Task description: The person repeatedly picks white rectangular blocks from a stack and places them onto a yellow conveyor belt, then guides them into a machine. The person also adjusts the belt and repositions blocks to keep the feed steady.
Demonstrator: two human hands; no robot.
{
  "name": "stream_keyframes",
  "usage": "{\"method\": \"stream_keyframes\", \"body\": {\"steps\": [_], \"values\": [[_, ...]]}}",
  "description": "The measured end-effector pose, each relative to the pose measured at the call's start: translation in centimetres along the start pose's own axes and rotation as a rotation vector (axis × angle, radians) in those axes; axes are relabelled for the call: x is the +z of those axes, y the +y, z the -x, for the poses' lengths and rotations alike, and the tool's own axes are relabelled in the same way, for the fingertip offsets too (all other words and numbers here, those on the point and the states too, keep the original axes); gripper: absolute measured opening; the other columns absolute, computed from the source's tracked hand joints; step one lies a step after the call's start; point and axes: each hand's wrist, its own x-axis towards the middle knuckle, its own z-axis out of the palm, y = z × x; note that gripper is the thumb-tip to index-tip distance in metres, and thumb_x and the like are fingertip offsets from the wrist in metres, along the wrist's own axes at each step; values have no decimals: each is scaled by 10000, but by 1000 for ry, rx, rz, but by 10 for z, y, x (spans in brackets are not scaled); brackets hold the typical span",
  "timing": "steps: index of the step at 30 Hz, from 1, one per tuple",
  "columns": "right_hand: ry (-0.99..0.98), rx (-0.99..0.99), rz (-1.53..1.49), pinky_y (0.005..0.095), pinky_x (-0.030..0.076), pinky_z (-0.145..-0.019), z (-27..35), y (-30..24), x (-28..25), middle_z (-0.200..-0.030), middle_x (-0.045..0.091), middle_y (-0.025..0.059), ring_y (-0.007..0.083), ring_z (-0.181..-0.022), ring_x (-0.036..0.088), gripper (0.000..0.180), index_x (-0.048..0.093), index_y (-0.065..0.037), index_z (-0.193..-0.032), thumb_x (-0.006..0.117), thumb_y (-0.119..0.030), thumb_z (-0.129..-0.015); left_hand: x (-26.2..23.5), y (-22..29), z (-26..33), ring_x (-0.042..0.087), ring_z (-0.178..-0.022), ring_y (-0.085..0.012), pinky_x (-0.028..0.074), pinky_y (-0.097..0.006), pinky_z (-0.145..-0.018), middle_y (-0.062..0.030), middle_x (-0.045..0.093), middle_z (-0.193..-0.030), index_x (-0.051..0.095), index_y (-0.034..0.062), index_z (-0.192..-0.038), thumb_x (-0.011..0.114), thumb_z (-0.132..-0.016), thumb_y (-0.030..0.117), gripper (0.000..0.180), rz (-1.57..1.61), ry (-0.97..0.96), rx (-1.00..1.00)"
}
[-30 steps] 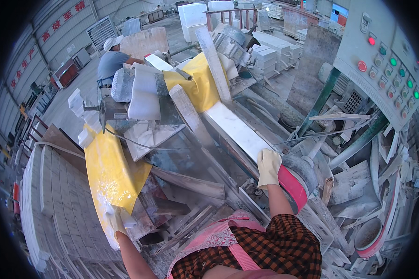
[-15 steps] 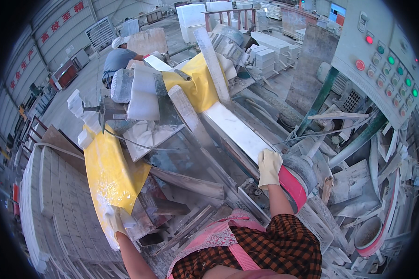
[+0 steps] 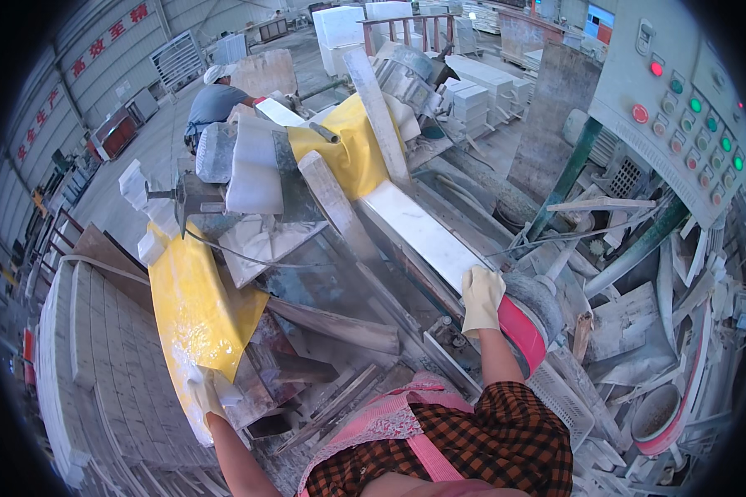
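A long white stone slab lies on a narrow conveyor with a red belt. At the slab's near end, my right hand, in a cream rubber glove, has its fingers curled over the edge. The slab's far end runs under a yellow sheet draped on the machine. To the lower left, my left hand, also gloved, rests against a second, wet yellow sheet that hangs over a stack. The left fingers blend into pale surfaces and are hard to make out.
A control panel with lit buttons stands at right. Stone offcuts crowd around the belt's end. Stacked slabs fill the left. Beyond the machine, a person in a cap bends near another white piece.
My right hand has shifted very slightly to the right at the slab's end. The far person has moved a little. My left hand stays in place.
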Motion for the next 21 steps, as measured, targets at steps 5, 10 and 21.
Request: {"method": "stream_keyframes", "body": {"steps": [5, 10, 21], "values": [[24, -6, -13, 522, 538, -777, 3, 2, 0, -844, 729, 193, 401, -819, 706, 318, 732, -59, -777, 573, -299, -912, 0, -3, -3, 580, -1257, -427, 458, -432, -1058, -339, 541, -1399, 393, -136, -1471, 728, -846, 348, 859, 26, -24, -11], [-243, -180, -235, 525, 515, -849, 2, 38, -31, -1003, 728, 185, 407, -956, 682, 251, 713, -60, -955, 634, -287, -882, -1, -4, -5, 576, -1260, -423, 462, -434, -1049, -331, 534, -1411, 397, -138, -1465, 727, -846, 354, 856, 11, -19, 3], [-267, -623, 240, 532, 242, -1228, 15, 45, -30, -1580, 411, 145, 338, -1463, 372, 759, 421, -70, -1530, 686, -237, -839, -2, -9, -8, 576, -1263, -417, 461, -430, -1054, -333, 525, -1421, 378, -145, -1473, 728, -855, 357, 870, 0, -42, 7]]}}
